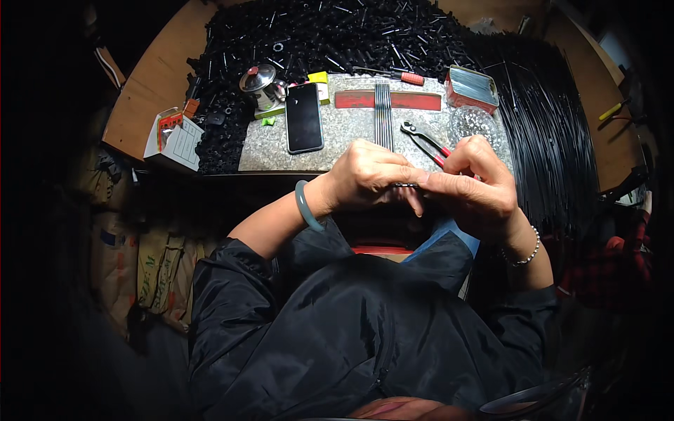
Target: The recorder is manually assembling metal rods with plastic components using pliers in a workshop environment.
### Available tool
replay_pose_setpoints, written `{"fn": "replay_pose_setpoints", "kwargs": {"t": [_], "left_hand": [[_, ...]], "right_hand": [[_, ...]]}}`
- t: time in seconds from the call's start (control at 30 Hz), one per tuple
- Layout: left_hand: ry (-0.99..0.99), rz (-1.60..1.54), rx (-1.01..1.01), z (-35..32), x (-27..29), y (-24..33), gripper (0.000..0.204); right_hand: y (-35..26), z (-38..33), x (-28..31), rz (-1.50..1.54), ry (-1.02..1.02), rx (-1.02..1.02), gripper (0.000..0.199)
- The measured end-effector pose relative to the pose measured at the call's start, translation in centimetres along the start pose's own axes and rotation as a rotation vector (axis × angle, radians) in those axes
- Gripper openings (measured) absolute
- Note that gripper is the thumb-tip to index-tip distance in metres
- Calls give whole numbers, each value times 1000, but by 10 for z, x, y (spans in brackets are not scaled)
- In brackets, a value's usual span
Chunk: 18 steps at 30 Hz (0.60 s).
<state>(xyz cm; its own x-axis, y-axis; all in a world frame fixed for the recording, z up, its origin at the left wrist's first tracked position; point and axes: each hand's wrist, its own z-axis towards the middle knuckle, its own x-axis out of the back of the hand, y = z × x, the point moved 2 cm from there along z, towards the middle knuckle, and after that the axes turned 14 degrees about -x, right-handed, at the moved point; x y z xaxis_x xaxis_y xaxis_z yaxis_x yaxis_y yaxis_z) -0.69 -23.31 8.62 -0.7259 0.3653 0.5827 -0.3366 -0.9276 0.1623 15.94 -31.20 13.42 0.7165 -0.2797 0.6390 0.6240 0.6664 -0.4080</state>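
My left hand and my right hand meet just past the near edge of the work board. Both are closed, with fingertips pinching a small dark piece between them; the fingers cover most of it, so its kind does not show. Red-handled nippers lie on the board beyond my right hand. Past my left hand, a row of thin metal rods lies across a red strip. A dark smartphone rests to the left of them.
Small black parts are heaped at the back. Long black rods spread on the right. A red tin, a clear round dish, a red-handled screwdriver, a lidded metal cup and a white carton stand around.
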Motion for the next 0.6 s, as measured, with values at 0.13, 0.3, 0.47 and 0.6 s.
{"fn": "replay_pose_setpoints", "kwargs": {"t": [0.13,0.3,0.47,0.6], "left_hand": [[25,26,-20,-3,-2,-1,21],[-15,22,-12,-4,-3,-3,21],[-309,-15,78,-12,-6,-12,66],[-804,175,132,-62,-15,-76,102]], "right_hand": [[-4,-1,-10,65,-3,-20,32],[-10,3,-12,212,-84,-56,46],[32,-22,-11,1051,197,-405,104],[38,-60,-82,594,-155,-622,84]]}}
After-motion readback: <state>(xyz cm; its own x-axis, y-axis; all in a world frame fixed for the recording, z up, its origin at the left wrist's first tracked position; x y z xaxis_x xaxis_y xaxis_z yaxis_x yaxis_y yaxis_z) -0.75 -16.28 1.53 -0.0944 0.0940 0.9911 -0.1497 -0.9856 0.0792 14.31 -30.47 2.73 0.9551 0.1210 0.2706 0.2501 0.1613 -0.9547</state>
